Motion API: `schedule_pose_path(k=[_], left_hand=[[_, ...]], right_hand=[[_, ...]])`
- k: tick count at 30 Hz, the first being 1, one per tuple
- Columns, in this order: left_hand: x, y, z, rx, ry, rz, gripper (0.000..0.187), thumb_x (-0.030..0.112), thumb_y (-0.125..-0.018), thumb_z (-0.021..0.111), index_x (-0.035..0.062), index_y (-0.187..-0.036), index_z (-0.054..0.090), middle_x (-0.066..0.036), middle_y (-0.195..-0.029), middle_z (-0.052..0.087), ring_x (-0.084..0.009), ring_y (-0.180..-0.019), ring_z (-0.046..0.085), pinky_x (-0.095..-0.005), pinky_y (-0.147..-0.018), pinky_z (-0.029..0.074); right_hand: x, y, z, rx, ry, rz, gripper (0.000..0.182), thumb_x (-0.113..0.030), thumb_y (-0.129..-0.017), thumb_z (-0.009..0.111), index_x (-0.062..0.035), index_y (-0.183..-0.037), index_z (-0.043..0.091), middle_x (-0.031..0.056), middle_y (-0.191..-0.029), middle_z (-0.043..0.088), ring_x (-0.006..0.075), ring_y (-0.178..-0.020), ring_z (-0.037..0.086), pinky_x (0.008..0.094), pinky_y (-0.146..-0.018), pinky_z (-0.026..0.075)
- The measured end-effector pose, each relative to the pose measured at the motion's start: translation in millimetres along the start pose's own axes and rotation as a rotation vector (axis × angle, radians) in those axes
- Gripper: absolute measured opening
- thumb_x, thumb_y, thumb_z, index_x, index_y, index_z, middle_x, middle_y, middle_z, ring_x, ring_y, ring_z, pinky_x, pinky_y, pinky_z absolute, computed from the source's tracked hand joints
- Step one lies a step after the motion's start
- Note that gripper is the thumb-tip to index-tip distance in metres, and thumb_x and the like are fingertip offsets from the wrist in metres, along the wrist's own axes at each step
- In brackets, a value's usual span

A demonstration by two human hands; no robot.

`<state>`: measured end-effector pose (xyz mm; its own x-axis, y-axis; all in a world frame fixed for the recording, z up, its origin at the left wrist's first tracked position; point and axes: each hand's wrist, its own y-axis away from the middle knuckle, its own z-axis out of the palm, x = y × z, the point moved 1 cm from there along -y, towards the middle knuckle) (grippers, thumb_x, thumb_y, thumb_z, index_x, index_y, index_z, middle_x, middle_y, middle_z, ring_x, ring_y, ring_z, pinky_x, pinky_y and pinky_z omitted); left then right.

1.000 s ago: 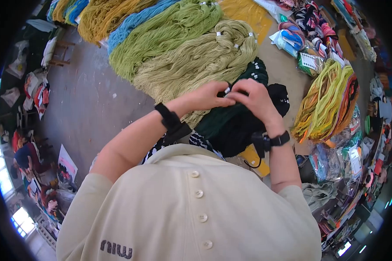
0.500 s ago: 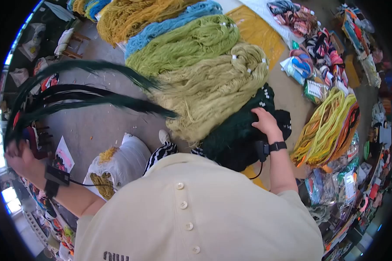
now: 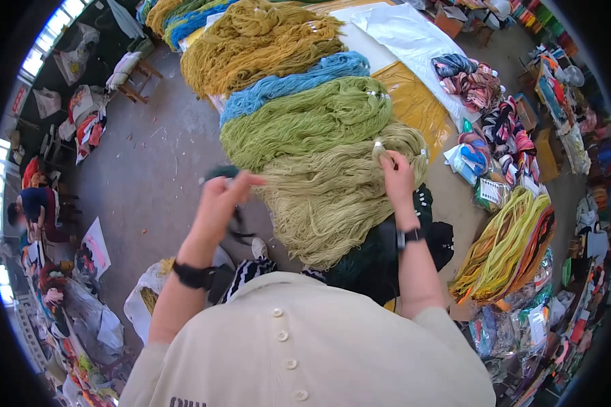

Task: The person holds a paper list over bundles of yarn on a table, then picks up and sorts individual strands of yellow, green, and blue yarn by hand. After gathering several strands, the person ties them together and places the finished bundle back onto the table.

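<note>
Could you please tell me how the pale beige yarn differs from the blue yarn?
The beige yarn forms a broad heap, while the blue yarn shows as a narrow band. The right hand pinches part of the beige yarn; no hand touches the blue yarn. Both are masses of loose strands.

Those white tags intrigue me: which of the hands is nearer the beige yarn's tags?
Right. The right hand touches the beige yarn close to one white tag; the left hand is by the yarn's opposite end.

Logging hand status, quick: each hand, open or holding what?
Left hand: closed, holding dark green yarn.
Right hand: closed, pinching part of the pale khaki yarn.
</note>
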<state>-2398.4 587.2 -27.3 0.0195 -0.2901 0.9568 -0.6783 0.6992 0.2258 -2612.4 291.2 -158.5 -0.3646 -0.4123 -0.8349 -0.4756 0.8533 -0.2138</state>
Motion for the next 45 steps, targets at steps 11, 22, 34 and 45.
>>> schedule_pose_path(k=[11, 22, 34, 45], left_hand=[[-68, -67, 40, -0.550, 0.327, -0.269, 0.027, 0.039, -0.090, 0.066, 0.0123, -0.087, 0.067, 0.003, -0.076, 0.061, -0.0066, -0.073, 0.051, -0.0260, -0.065, 0.038], [-69, -179, -541, -0.183, 1.409, 0.272, 0.010, 0.014, -0.094, 0.058, 0.0069, -0.087, 0.054, 0.000, -0.067, 0.045, -0.0090, -0.062, 0.050, -0.0218, -0.058, 0.039], [-81, -239, -406, -0.124, 1.275, -0.141, 0.022, 0.017, -0.104, 0.044, 0.0018, -0.113, 0.057, 0.005, -0.065, 0.032, -0.0037, -0.050, 0.029, -0.0200, -0.046, 0.026], [10, -318, -283, -0.308, 1.032, -0.227, 0.029, 0.027, -0.107, 0.038, 0.0098, -0.086, 0.048, 0.006, -0.056, 0.031, -0.0030, -0.042, 0.028, -0.0203, -0.041, 0.026]], right_hand=[[-151, 109, 74, -0.280, -0.015, -0.150, 0.022, -0.005, -0.080, 0.069, -0.0041, -0.102, 0.065, 0.0091, -0.088, 0.057, 0.0246, -0.080, 0.058, 0.0344, -0.069, 0.047], [-152, 119, 187, -0.173, -0.108, 0.357, 0.012, -0.011, -0.094, 0.062, -0.0027, -0.102, 0.064, 0.0011, -0.087, 0.064, 0.0068, -0.078, 0.057, 0.0225, -0.072, 0.047], [-196, 49, 236, -0.294, 0.173, 0.283, 0.012, -0.013, -0.090, 0.064, -0.0033, -0.098, 0.065, 0.0067, -0.086, 0.067, 0.0145, -0.076, 0.064, 0.0275, -0.069, 0.050], [-65, -139, 157, 0.265, 0.235, 0.335, 0.017, -0.018, -0.090, 0.063, -0.0026, -0.096, 0.065, 0.0110, -0.084, 0.066, 0.0242, -0.077, 0.064, 0.0345, -0.071, 0.050]])
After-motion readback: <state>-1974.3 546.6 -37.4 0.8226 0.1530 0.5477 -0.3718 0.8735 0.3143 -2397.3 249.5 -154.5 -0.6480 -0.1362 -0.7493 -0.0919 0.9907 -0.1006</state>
